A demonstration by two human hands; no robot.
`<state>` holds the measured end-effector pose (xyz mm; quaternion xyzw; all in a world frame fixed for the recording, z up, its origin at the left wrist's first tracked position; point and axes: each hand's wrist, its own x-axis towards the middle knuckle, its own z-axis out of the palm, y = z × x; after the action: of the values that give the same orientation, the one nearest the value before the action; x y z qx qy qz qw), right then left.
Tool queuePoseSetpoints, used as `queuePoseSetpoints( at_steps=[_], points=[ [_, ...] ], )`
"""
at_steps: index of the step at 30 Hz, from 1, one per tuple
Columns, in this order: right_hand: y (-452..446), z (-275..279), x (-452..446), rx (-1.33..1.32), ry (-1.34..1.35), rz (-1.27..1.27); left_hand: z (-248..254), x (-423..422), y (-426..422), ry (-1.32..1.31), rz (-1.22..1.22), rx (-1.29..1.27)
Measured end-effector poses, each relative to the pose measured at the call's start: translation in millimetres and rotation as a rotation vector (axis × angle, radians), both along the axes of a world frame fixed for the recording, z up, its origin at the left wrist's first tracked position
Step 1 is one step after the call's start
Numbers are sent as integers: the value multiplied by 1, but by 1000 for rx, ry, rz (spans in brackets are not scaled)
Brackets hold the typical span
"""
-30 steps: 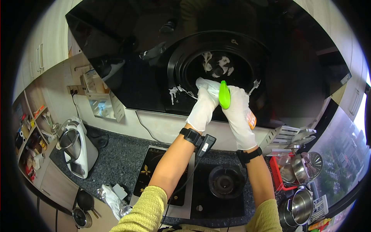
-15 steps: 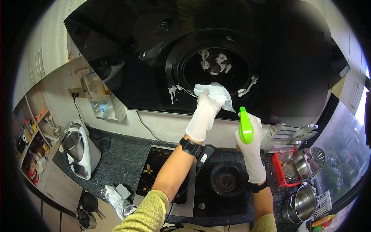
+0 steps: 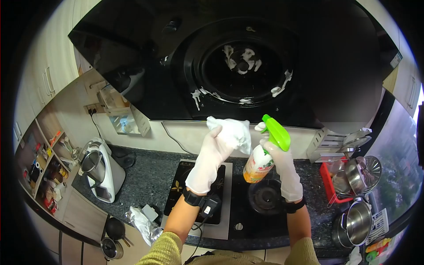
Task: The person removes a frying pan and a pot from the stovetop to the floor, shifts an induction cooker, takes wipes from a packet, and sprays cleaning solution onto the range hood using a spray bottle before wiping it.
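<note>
My left hand (image 3: 215,148), in a white glove, grips a crumpled white cloth (image 3: 233,133) just below the front edge of the black range hood (image 3: 163,99). In my right hand (image 3: 279,152), also gloved, is a spray bottle (image 3: 259,165) with a green trigger head and a white and orange body. The fingers wrap its neck and trigger. White foam (image 3: 243,59) clings to the middle of the hood's round recess, and more foam streaks its lower rim. The bottle's nozzle points up and left, near the cloth.
Below are an induction cooktop (image 3: 176,176) and a gas burner (image 3: 266,197). A white kitchen machine (image 3: 104,172) stands at left. To the right are a red dish rack (image 3: 330,183) and steel pots (image 3: 357,223). Crumpled foil (image 3: 143,225) lies near the counter's front edge.
My left hand has pulled the cloth down and away from the hood's rim. My right hand has turned the spray bottle, so its body now shows. A foam patch shows where the cloth was.
</note>
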<state>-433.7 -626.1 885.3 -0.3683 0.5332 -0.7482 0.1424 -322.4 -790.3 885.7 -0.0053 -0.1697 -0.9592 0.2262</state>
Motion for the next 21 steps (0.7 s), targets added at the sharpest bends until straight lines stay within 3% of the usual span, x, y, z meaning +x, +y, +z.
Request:
queuePoseSetpoints(
  at_steps=[4,8,12,21],
  points=[
    [-6,-11,0,-4,-43,166,-10,16,-7,-58,30,18],
    [-7,-11,10,-51,-76,185,-16,26,-10,-45,37,-13],
    [-8,-23,14,140,-227,-7,-23,33,-9,-90,41,-1],
    [5,-9,15,66,-162,129,-24,38,3,-116,19,12]
  ],
)
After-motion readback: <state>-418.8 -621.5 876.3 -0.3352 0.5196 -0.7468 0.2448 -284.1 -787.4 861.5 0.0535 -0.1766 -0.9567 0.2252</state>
